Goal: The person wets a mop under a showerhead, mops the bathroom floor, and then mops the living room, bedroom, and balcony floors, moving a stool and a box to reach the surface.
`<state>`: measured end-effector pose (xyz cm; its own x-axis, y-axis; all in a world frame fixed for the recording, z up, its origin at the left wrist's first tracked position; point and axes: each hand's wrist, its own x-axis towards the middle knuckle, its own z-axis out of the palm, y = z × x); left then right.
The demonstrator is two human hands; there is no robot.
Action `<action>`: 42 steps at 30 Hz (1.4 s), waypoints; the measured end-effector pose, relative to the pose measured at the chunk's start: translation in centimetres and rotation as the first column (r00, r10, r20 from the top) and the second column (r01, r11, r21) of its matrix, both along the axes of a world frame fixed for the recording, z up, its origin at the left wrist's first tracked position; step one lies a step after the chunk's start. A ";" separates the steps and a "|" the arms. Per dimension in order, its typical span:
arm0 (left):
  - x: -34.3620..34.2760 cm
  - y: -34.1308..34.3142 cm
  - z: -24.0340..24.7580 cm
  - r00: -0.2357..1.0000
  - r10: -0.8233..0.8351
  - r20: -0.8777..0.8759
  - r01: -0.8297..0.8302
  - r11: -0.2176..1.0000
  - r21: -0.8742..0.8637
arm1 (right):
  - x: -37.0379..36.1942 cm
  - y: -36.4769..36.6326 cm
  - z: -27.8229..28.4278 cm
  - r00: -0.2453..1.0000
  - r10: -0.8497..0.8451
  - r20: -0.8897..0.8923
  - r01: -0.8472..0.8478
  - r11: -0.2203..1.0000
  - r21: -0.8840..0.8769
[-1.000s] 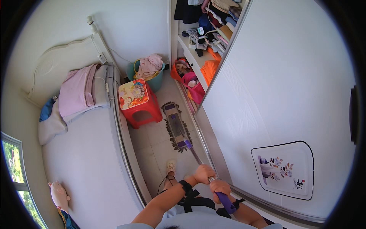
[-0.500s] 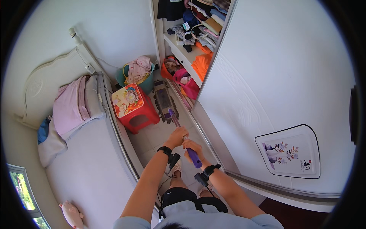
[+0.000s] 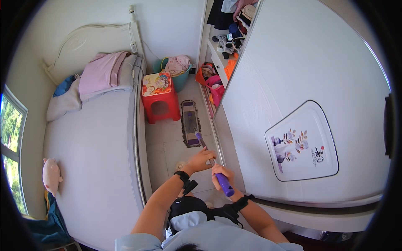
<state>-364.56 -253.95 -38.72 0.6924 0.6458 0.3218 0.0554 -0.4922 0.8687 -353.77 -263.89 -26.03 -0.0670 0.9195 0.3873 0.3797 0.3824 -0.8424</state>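
A flat mop [image 3: 190, 125] with a grey fringed edge and purple-and-clear frame lies flat on the tiled floor, just right of the red stool. Its pole slants up toward me and ends in a purple grip [image 3: 225, 185]. Around the pole, below its purple joint, my left hand [image 3: 201, 161] is closed. My right hand [image 3: 222, 174] wraps the pole at the top of the purple grip, close behind the left. Both wrists wear black straps with small devices.
Left of the mop stands a red stool [image 3: 161, 102] with a flowered top; behind it is a teal basket [image 3: 181, 79] of clothes. A bed [image 3: 100, 159] lines the left side. On the right are a white sliding door [image 3: 251, 100] and an open wardrobe with pink and orange bags [image 3: 215, 90].
The mop head has slid back toward me, away from the basket, and both hands have drawn back with the pole. My view has turned, showing more of the bed and window.
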 end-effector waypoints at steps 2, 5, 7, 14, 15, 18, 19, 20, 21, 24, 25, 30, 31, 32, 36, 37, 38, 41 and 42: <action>0.7 -4.0 1.1 0.999 0.017 0.027 -0.017 0.999 0.027 | 1.1 -4.0 2.5 0.998 -0.014 -0.055 0.012 0.999 -0.032; 3.5 -8.8 3.3 1.000 -0.010 0.022 0.009 0.997 0.080 | 3.5 -9.9 5.2 0.989 -0.023 -0.144 0.013 0.997 -0.070; 4.9 -12.2 4.4 0.973 -0.054 -0.222 0.058 0.998 0.015 | 4.6 -12.6 7.5 0.989 -0.005 -0.148 -0.015 0.991 -0.134; 8.2 -19.7 4.3 0.942 -0.131 -0.309 0.125 0.991 -0.039 | 8.8 -19.9 7.9 0.993 0.110 0.054 -0.101 0.985 -0.138; 8.2 -20.2 4.4 0.925 -0.147 -0.350 0.132 0.989 -0.067 | 8.9 -20.7 7.4 0.994 0.093 0.056 -0.085 0.986 -0.142; 7.0 -20.8 3.1 0.890 -0.197 -0.412 0.181 0.980 -0.076 | 8.2 -22.6 5.6 1.000 -0.010 -0.027 0.003 0.968 -0.253; 6.3 -20.8 2.4 0.880 -0.189 -0.436 0.172 0.982 -0.079 | 7.8 -22.7 4.8 0.999 -0.024 -0.025 0.017 0.967 -0.256; 5.7 -20.6 1.4 0.864 -0.201 -0.462 0.170 0.980 -0.107 | 6.9 -22.2 4.3 1.000 -0.009 -0.028 0.002 0.970 -0.242; 4.9 -20.2 1.2 0.860 -0.223 -0.459 0.194 0.975 -0.109 | 6.0 -21.9 3.7 1.000 -0.004 -0.030 -0.003 0.974 -0.227; 1.8 -18.6 0.3 0.841 -0.229 -0.490 0.217 0.973 -0.082 | 3.5 -20.9 0.9 0.998 -0.038 -0.046 0.027 0.973 -0.230; 0.6 -18.1 0.0 0.832 -0.205 -0.515 0.196 0.978 -0.073 | 2.7 -20.3 0.0 0.998 -0.034 -0.049 0.023 0.977 -0.214; -6.4 -14.4 -3.9 0.907 -0.029 -0.420 0.065 0.995 0.071 | -3.5 -15.6 -2.5 0.996 0.086 -0.012 -0.087 0.984 -0.156; -7.8 -13.9 -4.3 0.906 -0.034 -0.422 0.069 0.995 0.070 | -4.5 -14.9 -2.5 0.991 0.134 0.019 -0.130 0.982 -0.136; -9.3 -13.5 -4.4 0.929 -0.020 -0.369 0.044 0.997 0.056 | -5.4 -14.6 -2.6 0.991 0.130 0.015 -0.127 0.982 -0.139; -9.4 -14.5 -4.4 0.939 0.038 -0.341 -0.017 0.998 0.063 | -5.5 -15.2 -2.7 0.982 0.184 0.042 -0.177 0.974 -0.138; -9.0 -15.3 -4.3 0.938 0.043 -0.344 -0.022 0.998 0.063 | -4.7 -15.8 -2.7 0.980 0.189 0.054 -0.182 0.976 -0.117; -7.9 -16.7 -4.1 0.926 0.049 -0.375 -0.028 0.998 0.062 | -3.6 -16.8 -2.6 0.979 0.194 0.054 -0.187 0.975 -0.120; -4.9 -20.2 -3.4 0.898 0.063 -0.435 -0.046 0.998 0.050 | -0.4 -20.2 -2.2 0.987 0.159 -0.015 -0.159 0.969 -0.191; -4.1 -21.4 -3.1 0.879 0.057 -0.474 -0.053 0.998 0.021 | 0.5 -21.3 -2.1 0.988 0.152 -0.033 -0.156 0.967 -0.201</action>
<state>-368.70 -275.39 -41.79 0.7269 0.6860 -0.0309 0.4866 -0.4828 0.7281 -353.28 -285.16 -28.13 -0.2087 0.9579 0.1970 0.3146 0.2565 -0.9139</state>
